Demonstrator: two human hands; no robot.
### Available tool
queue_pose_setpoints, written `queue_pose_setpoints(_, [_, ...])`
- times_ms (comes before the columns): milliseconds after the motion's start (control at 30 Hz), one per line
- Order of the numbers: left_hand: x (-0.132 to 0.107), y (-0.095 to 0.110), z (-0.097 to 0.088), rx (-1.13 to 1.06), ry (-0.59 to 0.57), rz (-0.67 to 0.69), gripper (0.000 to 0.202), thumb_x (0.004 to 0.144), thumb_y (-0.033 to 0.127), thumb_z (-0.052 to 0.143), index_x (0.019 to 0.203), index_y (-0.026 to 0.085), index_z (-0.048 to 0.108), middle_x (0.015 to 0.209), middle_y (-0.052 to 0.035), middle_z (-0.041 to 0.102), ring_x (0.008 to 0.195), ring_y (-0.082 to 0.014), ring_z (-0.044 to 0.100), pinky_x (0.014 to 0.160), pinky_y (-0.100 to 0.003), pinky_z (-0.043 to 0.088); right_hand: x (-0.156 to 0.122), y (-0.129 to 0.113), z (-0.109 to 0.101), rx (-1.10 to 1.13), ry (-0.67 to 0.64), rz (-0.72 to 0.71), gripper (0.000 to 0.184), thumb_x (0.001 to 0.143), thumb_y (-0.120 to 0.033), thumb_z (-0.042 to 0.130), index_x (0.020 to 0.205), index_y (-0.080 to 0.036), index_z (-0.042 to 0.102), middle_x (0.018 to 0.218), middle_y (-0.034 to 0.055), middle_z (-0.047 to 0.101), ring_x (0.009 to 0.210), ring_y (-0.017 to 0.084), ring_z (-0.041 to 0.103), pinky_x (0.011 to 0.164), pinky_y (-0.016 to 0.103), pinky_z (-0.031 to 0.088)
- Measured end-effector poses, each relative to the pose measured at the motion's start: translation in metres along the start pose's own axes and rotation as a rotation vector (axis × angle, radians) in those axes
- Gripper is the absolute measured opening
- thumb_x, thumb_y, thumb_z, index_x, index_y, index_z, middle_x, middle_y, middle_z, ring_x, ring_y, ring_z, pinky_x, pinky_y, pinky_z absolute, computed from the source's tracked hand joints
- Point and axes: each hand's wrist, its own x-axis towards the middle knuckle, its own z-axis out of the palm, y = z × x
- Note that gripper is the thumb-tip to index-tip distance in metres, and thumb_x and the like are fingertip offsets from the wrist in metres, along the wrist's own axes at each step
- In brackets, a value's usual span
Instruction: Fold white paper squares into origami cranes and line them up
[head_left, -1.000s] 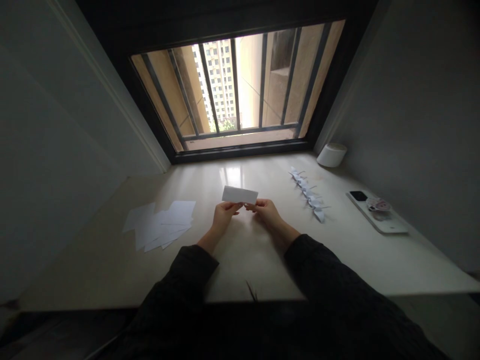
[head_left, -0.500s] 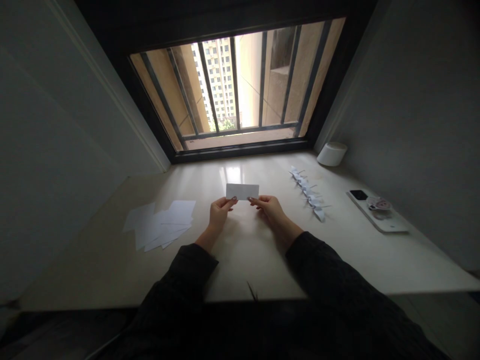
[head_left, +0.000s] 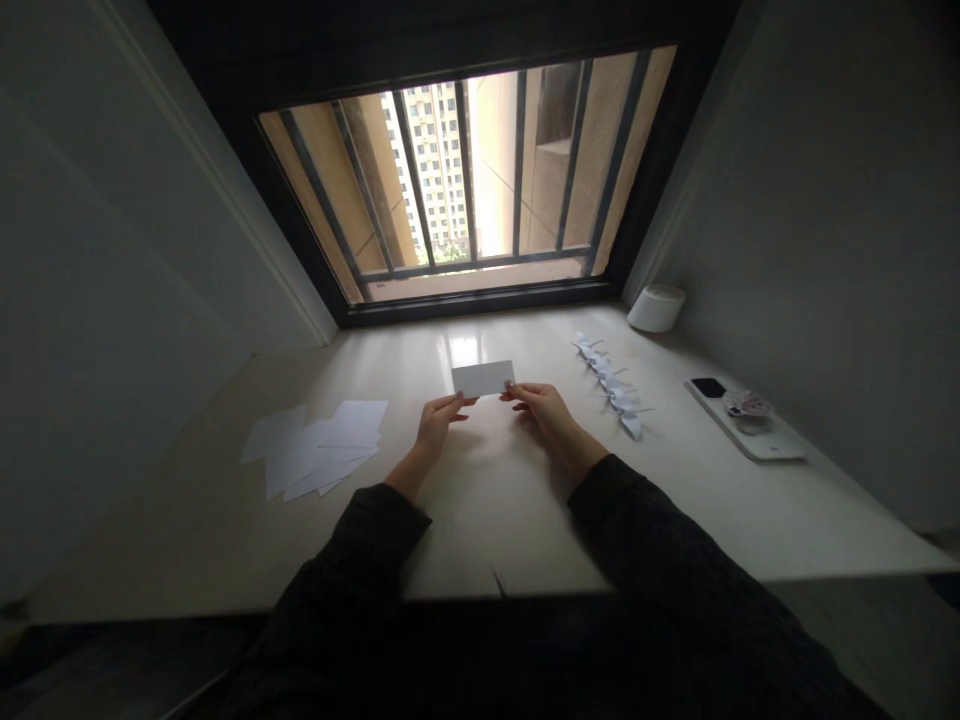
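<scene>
Several white sheets (head_left: 322,445) lie flat at the left, overlapping in a loose fan of straight edges and sharp corners on the pale, glossy bench (head_left: 510,490). Just right of them, the left hand (head_left: 435,421), in a dark sleeve, has its grip pinched on the lower left corner of the paper (head_left: 482,378). This smooth, plain oblong is dull grey-white, lying lengthwise across the middle between both hands, its right end tipped slightly higher; whether it is folded double is too small to tell. The right hand (head_left: 543,408) has its grip clamped on the lower right corner, thumb uppermost. Near it, small crisp folded pieces (head_left: 607,385) with thin, spiky points run in a slanting row. Further right stand a squat, smooth white drum (head_left: 656,309) and, nearer, a flat white phone (head_left: 772,445) bearing a pinkish, see-through attachment (head_left: 750,403).
</scene>
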Motion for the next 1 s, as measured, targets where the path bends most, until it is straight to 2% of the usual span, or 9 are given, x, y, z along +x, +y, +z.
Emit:
queue_pose_setpoints(200, [0.003,-0.004,-0.003,0.023,-0.082,0.011,0.037,0.072,0.047,0.065,0.088,0.015,0.074,0.098,-0.0150,0.071,0.097,-0.0269,0.062,0.072,-0.033,0.048,0.001,0.001,-0.003,-0.041,0.019,-0.049,0.040,0.063,-0.056,0.069,0.070,-0.017,0.073,0.073,0.0091,0.071,0.067,0.018,0.061,0.062,0.029,0.041])
queue_pose_setpoints(433, [0.000,-0.010,0.002,0.200,0.045,0.133,0.034,0.075,0.047,0.059,0.085,0.019,0.075,0.095,-0.0105,0.072,0.094,-0.0247,0.061,0.066,-0.029,0.045,0.000,0.003,0.001,-0.160,0.114,-0.146,0.040,0.063,-0.057,0.068,0.064,-0.017,0.072,0.068,0.0066,0.070,0.068,0.020,0.060,0.064,0.031,0.044])
queue_pose_setpoints(633, [-0.002,-0.011,0.003,0.250,0.096,0.275,0.032,0.079,0.045,0.056,0.084,0.019,0.075,0.099,-0.0083,0.070,0.093,-0.0224,0.060,0.074,-0.031,0.044,-0.001,0.004,0.007,-0.088,0.178,-0.127,0.036,0.056,-0.051,0.076,0.065,-0.016,0.071,0.068,0.0067,0.069,0.063,0.017,0.057,0.059,0.029,0.043])
queue_pose_setpoints(800, [0.004,-0.016,-0.002,0.310,0.119,0.278,0.035,0.081,0.045,0.053,0.087,0.017,0.073,0.101,-0.0084,0.069,0.096,-0.0220,0.060,0.075,-0.031,0.045,-0.002,0.008,0.013,-0.067,0.201,-0.217,0.039,0.063,-0.054,0.069,0.062,-0.016,0.069,0.064,0.0059,0.067,0.063,0.016,0.057,0.060,0.028,0.044])
queue_pose_setpoints(900, [0.006,-0.016,-0.005,0.318,0.194,0.265,0.035,0.081,0.046,0.053,0.084,0.016,0.072,0.095,-0.0083,0.070,0.094,-0.0217,0.061,0.073,-0.029,0.046,-0.002,0.012,0.015,-0.175,0.215,-0.280,0.040,0.067,-0.055,0.066,0.061,-0.016,0.068,0.063,0.0055,0.066,0.061,0.016,0.057,0.060,0.028,0.043])
queue_pose_setpoints(1000, [0.005,-0.013,-0.006,0.344,0.271,0.303,0.035,0.082,0.045,0.052,0.095,0.018,0.069,0.096,-0.0070,0.069,0.090,-0.0197,0.061,0.071,-0.028,0.046,-0.003,0.013,0.015,-0.221,0.250,-0.276,0.041,0.067,-0.057,0.065,0.063,-0.016,0.068,0.064,0.0055,0.066,0.060,0.016,0.056,0.060,0.028,0.043])
